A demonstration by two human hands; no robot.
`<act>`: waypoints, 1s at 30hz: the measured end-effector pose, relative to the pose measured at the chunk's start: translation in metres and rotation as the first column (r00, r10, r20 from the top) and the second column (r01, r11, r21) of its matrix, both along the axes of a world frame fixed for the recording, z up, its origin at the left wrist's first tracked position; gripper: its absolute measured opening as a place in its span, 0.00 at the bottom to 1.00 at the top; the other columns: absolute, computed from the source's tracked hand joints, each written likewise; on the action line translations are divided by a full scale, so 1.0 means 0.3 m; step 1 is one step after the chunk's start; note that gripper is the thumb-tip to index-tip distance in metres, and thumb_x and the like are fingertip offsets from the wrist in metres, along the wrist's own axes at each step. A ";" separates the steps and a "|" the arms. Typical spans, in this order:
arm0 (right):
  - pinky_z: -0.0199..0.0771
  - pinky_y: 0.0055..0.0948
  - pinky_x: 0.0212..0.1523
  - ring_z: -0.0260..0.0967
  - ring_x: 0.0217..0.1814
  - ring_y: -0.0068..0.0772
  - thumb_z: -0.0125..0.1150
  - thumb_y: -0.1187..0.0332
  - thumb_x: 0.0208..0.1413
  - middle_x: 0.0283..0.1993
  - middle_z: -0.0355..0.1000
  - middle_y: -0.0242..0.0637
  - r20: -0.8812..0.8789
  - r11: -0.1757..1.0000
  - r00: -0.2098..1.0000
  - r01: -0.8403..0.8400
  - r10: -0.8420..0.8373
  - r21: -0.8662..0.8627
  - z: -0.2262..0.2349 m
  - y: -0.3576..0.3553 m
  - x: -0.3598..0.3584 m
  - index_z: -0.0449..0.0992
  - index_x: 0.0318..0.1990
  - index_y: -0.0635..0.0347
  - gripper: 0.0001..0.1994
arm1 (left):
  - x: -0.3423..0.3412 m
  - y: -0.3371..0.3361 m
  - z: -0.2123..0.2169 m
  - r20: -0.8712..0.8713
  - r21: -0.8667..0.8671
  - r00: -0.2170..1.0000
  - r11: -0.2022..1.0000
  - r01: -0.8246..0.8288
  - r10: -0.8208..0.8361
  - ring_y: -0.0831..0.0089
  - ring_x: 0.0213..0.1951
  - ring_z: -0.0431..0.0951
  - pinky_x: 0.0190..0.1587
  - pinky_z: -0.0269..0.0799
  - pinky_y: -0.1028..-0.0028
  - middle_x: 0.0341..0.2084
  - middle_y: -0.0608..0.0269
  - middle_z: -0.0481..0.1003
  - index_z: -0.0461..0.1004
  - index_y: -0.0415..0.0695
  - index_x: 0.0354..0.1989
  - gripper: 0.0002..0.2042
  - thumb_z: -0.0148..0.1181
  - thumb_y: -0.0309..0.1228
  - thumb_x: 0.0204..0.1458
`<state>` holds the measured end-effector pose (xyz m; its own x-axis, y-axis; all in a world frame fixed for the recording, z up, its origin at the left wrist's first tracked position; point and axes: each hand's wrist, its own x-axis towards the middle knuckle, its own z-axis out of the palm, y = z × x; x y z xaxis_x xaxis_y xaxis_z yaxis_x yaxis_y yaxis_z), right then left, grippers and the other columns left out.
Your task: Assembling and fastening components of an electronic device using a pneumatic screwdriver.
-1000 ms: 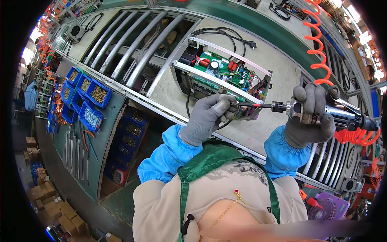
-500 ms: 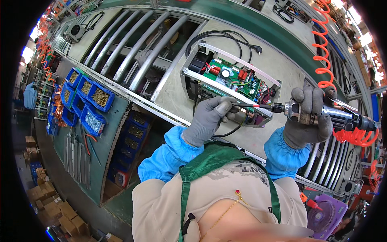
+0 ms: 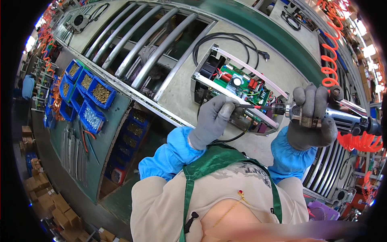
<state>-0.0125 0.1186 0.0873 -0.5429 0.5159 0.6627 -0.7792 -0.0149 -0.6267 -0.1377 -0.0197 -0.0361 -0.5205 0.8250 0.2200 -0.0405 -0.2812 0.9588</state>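
Grey knit gloves are covering both hands, with blue sleeves behind them. The right hand [image 3: 311, 117] is wrapping tightly around the barrel of a pneumatic screwdriver [image 3: 322, 117], which is lying nearly level and pointing toward nine o'clock; an orange coiled air hose [image 3: 358, 141] is trailing from its rear end at three o'clock. The left hand [image 3: 213, 121] is closing its fingertips around the screwdriver's thin bit [image 3: 258, 107], steadying the tip just over the near rail of an open metal chassis [image 3: 238, 92]. That chassis is sitting on the grey tabletop [image 3: 181, 97] at twelve o'clock from the hands, and is carrying a green circuit board [image 3: 242, 85] and a black fan [image 3: 208, 69] at its ten o'clock end. A black power cord [image 3: 225, 40] is looping on the tabletop beyond the chassis. Steel conveyor rollers [image 3: 141, 52] are running at eleven o'clock, and blue parts bins [image 3: 86, 86] holding brass-coloured screws are hanging at nine o'clock.
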 end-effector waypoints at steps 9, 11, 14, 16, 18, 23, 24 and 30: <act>0.61 0.32 0.37 0.59 0.25 0.26 0.55 0.67 0.48 0.20 0.57 0.24 -0.009 0.966 0.990 -0.137 0.142 0.219 0.071 0.045 -0.201 0.61 0.59 0.59 0.27 | -0.200 0.006 -0.048 -0.803 -0.015 0.438 0.721 -0.693 0.404 0.56 0.48 0.65 0.51 0.59 0.57 0.41 0.57 0.68 0.68 0.42 0.49 0.36 0.73 0.41 0.28; 0.63 0.34 0.39 0.59 0.26 0.27 0.55 0.67 0.48 0.20 0.58 0.25 0.016 0.939 0.978 -0.204 0.207 0.277 0.062 0.062 -0.260 0.61 0.59 0.59 0.28 | -0.212 0.026 -0.053 -0.826 -0.025 0.410 0.701 -0.712 0.387 0.58 0.47 0.66 0.50 0.58 0.57 0.40 0.59 0.69 0.68 0.43 0.49 0.37 0.73 0.43 0.26; 0.69 0.41 0.45 0.63 0.28 0.31 0.55 0.69 0.46 0.22 0.60 0.28 0.064 0.922 0.965 -0.262 0.254 0.284 0.031 0.051 -0.314 0.61 0.59 0.59 0.29 | -0.224 0.032 -0.079 -0.858 -0.008 0.351 0.675 -0.738 0.374 0.60 0.44 0.67 0.45 0.59 0.58 0.36 0.62 0.69 0.69 0.44 0.47 0.39 0.75 0.45 0.20; 0.70 0.43 0.46 0.66 0.30 0.34 0.55 0.71 0.44 0.22 0.62 0.31 0.085 0.954 0.985 -0.168 0.151 0.248 0.018 0.028 -0.346 0.61 0.58 0.61 0.28 | -0.226 0.037 -0.093 -0.802 0.070 0.382 0.706 -0.705 0.460 0.55 0.44 0.67 0.50 0.59 0.59 0.35 0.56 0.70 0.69 0.41 0.37 0.34 0.76 0.43 0.18; 0.71 0.44 0.45 0.67 0.30 0.34 0.56 0.71 0.44 0.22 0.63 0.32 0.089 0.958 0.983 -0.176 0.160 0.225 0.005 0.015 -0.375 0.62 0.57 0.62 0.28 | -0.232 0.037 -0.101 -0.793 0.079 0.384 0.704 -0.705 0.473 0.54 0.43 0.67 0.49 0.60 0.59 0.35 0.57 0.70 0.68 0.41 0.35 0.33 0.76 0.43 0.17; 0.68 0.40 0.41 0.62 0.24 0.28 0.56 0.69 0.44 0.21 0.61 0.29 0.136 0.950 0.986 -0.129 0.093 0.285 -0.022 -0.003 -0.401 0.63 0.57 0.61 0.28 | -0.226 0.042 -0.099 -0.773 0.120 0.381 0.708 -0.696 0.506 0.53 0.43 0.67 0.48 0.61 0.57 0.34 0.56 0.69 0.68 0.41 0.35 0.33 0.75 0.40 0.16; 0.65 0.35 0.39 0.58 0.23 0.25 0.55 0.67 0.45 0.19 0.57 0.25 0.146 0.952 0.989 -0.075 0.032 0.298 -0.023 -0.012 -0.399 0.64 0.57 0.59 0.27 | -0.223 0.040 -0.100 -0.772 0.118 0.384 0.709 -0.696 0.506 0.53 0.43 0.67 0.48 0.61 0.57 0.34 0.56 0.69 0.68 0.41 0.35 0.33 0.75 0.40 0.16; 0.67 0.43 0.42 0.61 0.25 0.30 0.52 0.70 0.45 0.20 0.59 0.29 0.022 0.924 0.996 -0.084 0.082 0.373 0.072 0.093 -0.260 0.62 0.59 0.60 0.28 | -0.218 0.025 -0.090 -0.830 -0.020 0.425 0.743 -0.669 0.361 0.55 0.43 0.67 0.50 0.59 0.59 0.38 0.52 0.68 0.65 0.38 0.49 0.38 0.73 0.40 0.25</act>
<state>-0.0906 0.1464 0.1088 -0.5777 0.1848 0.7951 -0.7815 0.1561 -0.6041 -0.2031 -0.0122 -0.0631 -0.6396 0.5490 0.5380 0.7550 0.3173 0.5738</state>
